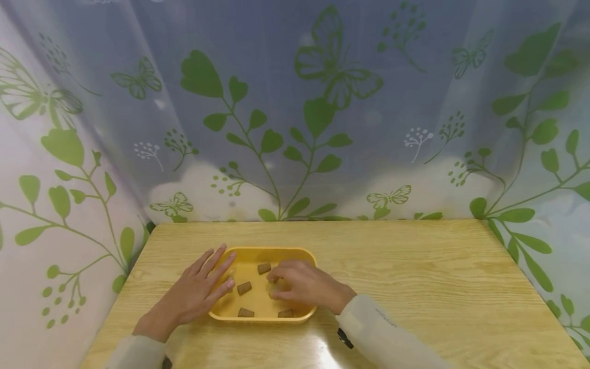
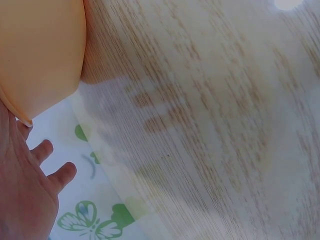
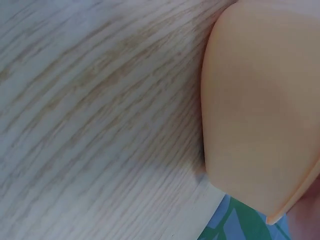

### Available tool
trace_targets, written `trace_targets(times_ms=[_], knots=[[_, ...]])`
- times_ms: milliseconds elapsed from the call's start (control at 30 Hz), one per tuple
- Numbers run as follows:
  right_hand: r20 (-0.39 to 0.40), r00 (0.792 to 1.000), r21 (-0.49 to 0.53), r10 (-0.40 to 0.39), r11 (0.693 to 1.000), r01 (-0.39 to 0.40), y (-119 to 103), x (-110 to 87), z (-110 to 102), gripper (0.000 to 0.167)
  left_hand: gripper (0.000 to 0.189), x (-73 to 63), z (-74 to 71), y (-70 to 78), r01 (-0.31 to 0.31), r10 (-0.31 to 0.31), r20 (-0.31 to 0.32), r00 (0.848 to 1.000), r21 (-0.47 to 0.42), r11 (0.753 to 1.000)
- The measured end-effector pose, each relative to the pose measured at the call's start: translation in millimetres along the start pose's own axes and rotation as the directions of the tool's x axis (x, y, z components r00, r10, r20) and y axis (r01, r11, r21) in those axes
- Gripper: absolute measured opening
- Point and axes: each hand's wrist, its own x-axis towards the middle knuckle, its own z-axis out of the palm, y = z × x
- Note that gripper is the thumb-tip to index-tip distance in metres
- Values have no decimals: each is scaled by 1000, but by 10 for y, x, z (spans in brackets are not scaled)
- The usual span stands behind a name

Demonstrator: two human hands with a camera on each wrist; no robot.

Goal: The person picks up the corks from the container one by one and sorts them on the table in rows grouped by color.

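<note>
A yellow tray with rounded corners holds several small brown tapered pieces that look like cork stoppers, among them one cork stopper near the middle and another towards the back. My left hand rests over the tray's left rim, fingers spread and the thumb reaching inside. Over the right half of the tray, my right hand reaches in with bent fingers, thumb and forefinger apart, nothing visible between them. What lies beneath its palm is hidden. Both wrist views show mainly the tray's outer wall.
The tray stands on a light wood-grain table, left of its middle. A curtain printed with green leaves and butterflies hangs behind the table's back edge and along both sides. Another cork stopper lies by the tray's front wall.
</note>
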Motion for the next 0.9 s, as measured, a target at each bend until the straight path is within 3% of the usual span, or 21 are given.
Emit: trace_targets(times_ms=[233,533,900], knots=[[11,1000,-32,-3,999,4,9,20,35,32,66,0,1,-4,-5,5,7,1000,3,1000],[29,1000,-170,1,985,4,-26,29,71,24,66,-8,-17,22,-14,14,-6,1000,5,1000],[29,999,-162,-32,986,37,-29,4,63,20,65,-10,3,9,-23,23,-22,1000,7,1000]])
